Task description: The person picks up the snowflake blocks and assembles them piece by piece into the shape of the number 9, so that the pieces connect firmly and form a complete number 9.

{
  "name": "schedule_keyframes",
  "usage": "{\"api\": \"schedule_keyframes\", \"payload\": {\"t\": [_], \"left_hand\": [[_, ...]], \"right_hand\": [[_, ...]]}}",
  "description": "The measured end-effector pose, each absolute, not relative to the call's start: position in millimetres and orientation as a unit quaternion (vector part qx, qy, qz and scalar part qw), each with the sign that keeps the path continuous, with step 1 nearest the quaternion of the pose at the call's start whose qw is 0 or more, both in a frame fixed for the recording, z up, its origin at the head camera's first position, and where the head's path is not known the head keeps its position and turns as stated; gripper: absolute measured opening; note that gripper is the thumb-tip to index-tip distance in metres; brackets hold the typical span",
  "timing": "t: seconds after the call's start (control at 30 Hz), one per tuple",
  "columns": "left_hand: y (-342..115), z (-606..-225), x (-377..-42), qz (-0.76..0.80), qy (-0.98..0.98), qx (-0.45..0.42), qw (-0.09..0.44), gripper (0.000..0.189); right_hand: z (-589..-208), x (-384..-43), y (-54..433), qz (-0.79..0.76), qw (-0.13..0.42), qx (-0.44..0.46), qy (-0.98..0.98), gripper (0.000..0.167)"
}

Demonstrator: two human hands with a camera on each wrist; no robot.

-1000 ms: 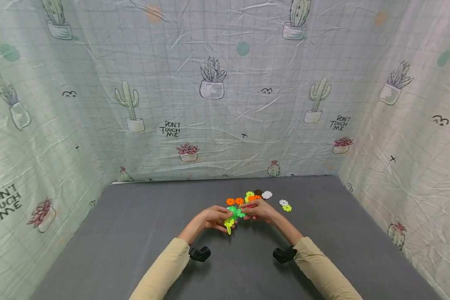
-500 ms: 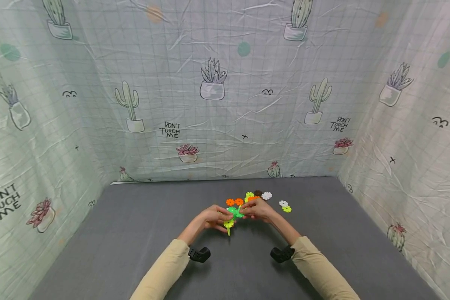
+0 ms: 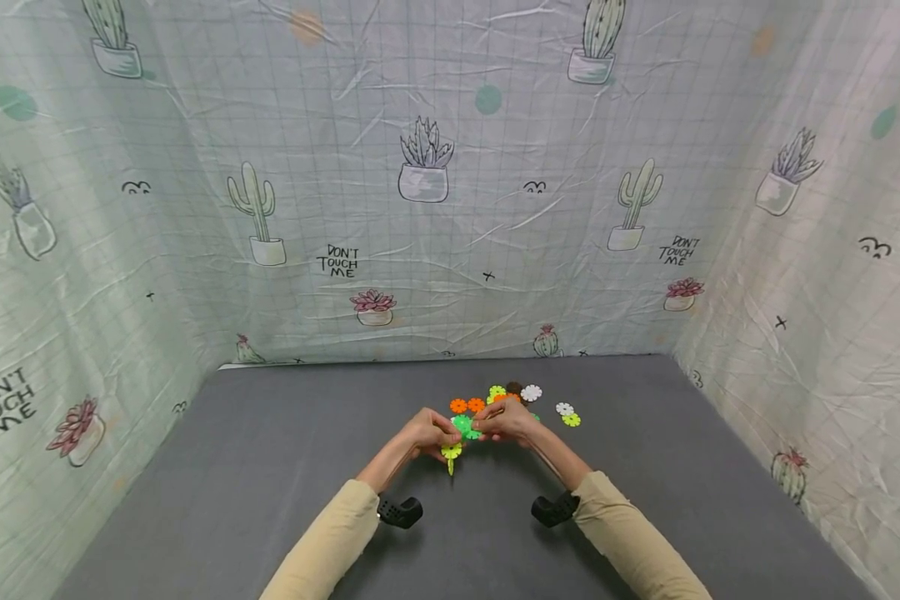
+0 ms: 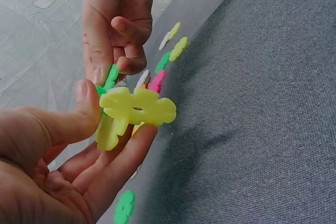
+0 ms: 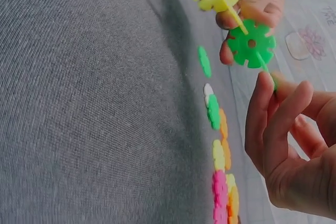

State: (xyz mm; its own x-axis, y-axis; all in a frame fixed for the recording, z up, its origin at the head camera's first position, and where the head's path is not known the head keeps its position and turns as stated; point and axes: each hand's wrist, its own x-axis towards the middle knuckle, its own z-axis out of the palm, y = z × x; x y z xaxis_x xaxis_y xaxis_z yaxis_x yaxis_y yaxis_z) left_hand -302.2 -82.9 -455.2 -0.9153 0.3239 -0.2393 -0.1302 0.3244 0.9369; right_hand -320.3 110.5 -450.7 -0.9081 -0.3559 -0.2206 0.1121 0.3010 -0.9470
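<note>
fingers (image 5: 260,108) of both hands (image 3: 427,432) (image 3: 512,419) pinch joined discs (image 5: 244,49); only head view shows sleeves (image 3: 330,533).

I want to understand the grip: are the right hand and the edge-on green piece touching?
Touching. The right wrist view shows the right hand pinching one end of the edge-on green piece between its fingers, without a gap.
</note>
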Motion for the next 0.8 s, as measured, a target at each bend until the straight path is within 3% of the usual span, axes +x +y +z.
{"api": "schedule_keyframes", "payload": {"t": [0.17, 0.3, 0.47, 0.8], "left_hand": [[-85, -456, -304, 0.584, 0.782, 0.063, 0.208, 0.020], [-89, -457, -307, 0.602, 0.750, 0.078, 0.262, 0.032], [-90, -456, -309, 0.613, 0.717, 0.094, 0.317, 0.043], [-84, -460, -306, 0.613, 0.725, 0.074, 0.305, 0.027]], "right_hand": [[-450, -319, 110, -0.582, 0.194, -0.078, 0.786, 0.032], [-446, -319, 111, -0.566, 0.191, -0.086, 0.797, 0.026], [-445, -320, 114, -0.558, 0.227, -0.105, 0.791, 0.027], [-448, -322, 126, -0.557, 0.246, -0.146, 0.780, 0.037]]}}
